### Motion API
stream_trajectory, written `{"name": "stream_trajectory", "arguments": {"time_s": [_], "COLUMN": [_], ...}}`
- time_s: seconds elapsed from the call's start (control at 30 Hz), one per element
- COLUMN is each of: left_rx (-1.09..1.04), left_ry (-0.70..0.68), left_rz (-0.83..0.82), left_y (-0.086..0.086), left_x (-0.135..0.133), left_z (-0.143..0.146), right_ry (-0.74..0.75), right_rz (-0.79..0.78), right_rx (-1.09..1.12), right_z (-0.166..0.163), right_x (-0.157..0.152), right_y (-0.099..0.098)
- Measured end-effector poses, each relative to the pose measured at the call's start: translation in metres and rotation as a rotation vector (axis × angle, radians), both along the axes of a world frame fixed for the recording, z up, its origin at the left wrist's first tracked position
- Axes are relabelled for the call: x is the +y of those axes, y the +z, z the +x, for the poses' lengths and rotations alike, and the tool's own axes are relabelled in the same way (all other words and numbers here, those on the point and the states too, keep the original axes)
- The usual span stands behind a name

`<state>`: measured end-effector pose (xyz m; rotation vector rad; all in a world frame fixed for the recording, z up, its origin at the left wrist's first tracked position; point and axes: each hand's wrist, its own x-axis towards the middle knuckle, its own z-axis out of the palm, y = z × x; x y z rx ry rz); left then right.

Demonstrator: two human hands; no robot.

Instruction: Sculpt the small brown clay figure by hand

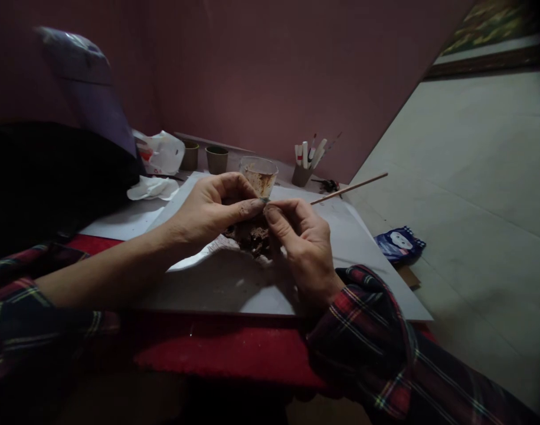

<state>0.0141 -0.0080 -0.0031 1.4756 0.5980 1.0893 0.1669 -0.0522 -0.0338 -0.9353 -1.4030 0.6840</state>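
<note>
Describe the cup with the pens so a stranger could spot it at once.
Find the white board on the red cloth, then follow its far edge toward the pink wall. Right of the clear, brown-smeared glass stands a small dark cup. Unlike the brown cup further left, it alone has white pens sticking out.

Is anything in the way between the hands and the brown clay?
Nothing visible. The left hand and right hand both touch the clay; the glass stands behind them, the stick off to the right.
</note>
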Motion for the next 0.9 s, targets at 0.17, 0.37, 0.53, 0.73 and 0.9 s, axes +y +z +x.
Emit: {"name": "stream_trajectory", "arguments": {"time_s": [0.17, 0.37, 0.53, 0.73, 0.9], "left_rx": [-0.16, -0.191, -0.112, -0.056, -0.047], "left_ry": [0.047, 0.048, 0.002, -0.154, -0.171], "left_rz": [-0.09, -0.11, -0.139, -0.204, -0.175], "left_y": [-0.002, -0.001, -0.001, -0.003, -0.006], "left_x": [0.005, 0.004, 0.002, 0.001, 0.004], "left_z": [0.001, 0.001, 0.001, 0.002, 0.002], "right_ry": [0.008, -0.028, -0.207, -0.2, -0.145], "right_rz": [-0.073, 0.023, 0.219, 0.425, 0.437], "right_rx": [0.232, 0.133, 0.046, -0.338, -0.54], "right_z": [0.005, 0.002, 0.002, 0.004, 0.006], "right_x": [0.011, 0.01, 0.006, 0.0, 0.002], "right_y": [-0.002, -0.004, -0.005, -0.003, -0.002]}}
